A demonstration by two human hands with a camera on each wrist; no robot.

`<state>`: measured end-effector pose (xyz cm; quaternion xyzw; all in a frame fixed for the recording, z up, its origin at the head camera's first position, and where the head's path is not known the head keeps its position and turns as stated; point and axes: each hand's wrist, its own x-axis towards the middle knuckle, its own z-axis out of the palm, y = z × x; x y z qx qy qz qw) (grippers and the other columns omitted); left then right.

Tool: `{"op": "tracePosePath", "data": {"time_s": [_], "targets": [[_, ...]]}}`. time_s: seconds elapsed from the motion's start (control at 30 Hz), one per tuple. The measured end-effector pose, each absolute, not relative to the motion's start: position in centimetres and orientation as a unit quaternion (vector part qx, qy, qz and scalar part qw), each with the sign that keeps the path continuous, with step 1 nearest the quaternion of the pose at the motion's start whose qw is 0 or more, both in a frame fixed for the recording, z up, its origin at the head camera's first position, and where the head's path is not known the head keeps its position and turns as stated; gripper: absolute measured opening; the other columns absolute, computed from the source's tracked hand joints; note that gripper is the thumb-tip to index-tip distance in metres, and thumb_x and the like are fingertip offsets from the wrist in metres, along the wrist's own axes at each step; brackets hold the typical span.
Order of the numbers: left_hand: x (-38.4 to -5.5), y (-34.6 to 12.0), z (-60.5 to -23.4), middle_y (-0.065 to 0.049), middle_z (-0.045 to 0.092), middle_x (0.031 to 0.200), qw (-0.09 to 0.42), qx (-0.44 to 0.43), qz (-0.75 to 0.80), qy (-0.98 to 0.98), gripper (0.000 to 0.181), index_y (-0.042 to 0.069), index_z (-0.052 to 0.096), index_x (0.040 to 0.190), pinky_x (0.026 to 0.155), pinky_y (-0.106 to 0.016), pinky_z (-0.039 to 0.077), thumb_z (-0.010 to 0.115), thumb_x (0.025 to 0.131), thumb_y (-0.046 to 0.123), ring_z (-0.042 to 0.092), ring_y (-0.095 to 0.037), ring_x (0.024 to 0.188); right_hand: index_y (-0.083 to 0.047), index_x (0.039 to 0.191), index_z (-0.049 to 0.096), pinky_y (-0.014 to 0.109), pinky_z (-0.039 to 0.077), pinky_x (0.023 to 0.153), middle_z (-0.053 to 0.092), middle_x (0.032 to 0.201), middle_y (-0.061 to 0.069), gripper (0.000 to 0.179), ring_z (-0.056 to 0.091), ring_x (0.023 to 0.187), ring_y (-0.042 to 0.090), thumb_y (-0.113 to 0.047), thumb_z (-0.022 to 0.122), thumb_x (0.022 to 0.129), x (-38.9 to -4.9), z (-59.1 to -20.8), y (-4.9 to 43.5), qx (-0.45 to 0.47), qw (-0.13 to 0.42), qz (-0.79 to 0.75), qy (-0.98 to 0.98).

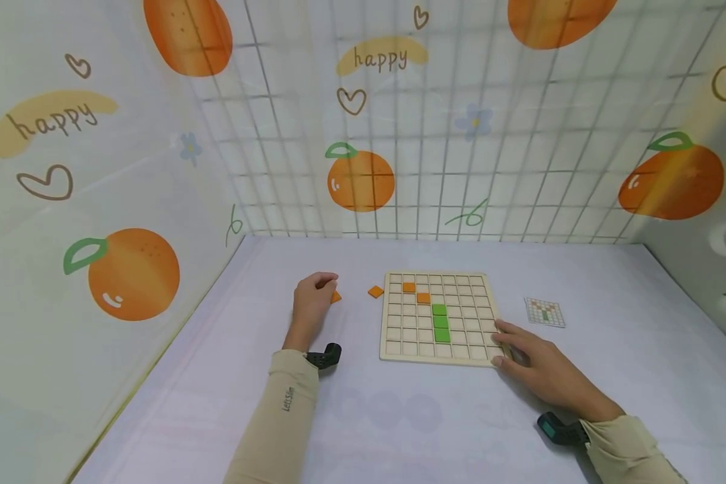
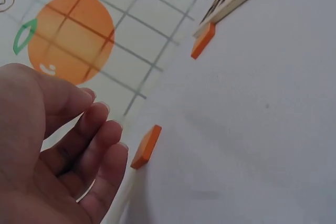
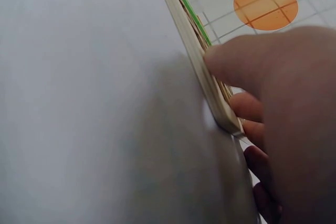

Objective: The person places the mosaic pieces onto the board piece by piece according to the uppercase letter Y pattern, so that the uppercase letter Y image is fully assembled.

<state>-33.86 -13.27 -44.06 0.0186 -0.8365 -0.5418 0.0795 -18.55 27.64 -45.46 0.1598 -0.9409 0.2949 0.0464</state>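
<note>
My left hand (image 1: 312, 302) hovers at the left of the table, fingers loosely bent with nothing visible between them. Just by its fingertips lies an orange square tile (image 2: 146, 147), not touched in the left wrist view. Another orange tile (image 1: 376, 292) lies at the left edge of a wooden grid board (image 1: 468, 316). Two orange tiles (image 1: 423, 298) sit diagonally in the board's cells, above a column of green tiles (image 1: 440, 322). On the board's front right corner rests my right hand (image 1: 541, 370), its thumb and fingertips touching the rim.
A small card (image 1: 544, 312) printed with a coloured grid pattern lies right of the board. White table cloth (image 1: 399, 430) covers the surface. Curtains (image 1: 278, 134) with printed oranges rise at the back and both sides.
</note>
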Motion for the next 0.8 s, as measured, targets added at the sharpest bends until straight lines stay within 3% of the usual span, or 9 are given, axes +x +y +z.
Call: {"op": "tracePosePath", "data": {"time_s": [0.8], "targets": [[-33.7, -14.6, -45.2, -0.005, 0.061, 0.112, 0.050, 0.018, -0.462, -0.885, 0.030, 0.011, 0.072, 0.118, 0.084, -0.038, 0.049, 0.064, 0.090, 0.017, 0.055, -0.024, 0.100, -0.005, 0.140, 0.058, 0.063, 0.030, 0.107, 0.040, 0.156, 0.013, 0.057, 0.034, 0.142, 0.043, -0.044, 0.065, 0.097, -18.6, -45.4, 27.7, 0.163, 0.044, 0.294, -0.941]]}}
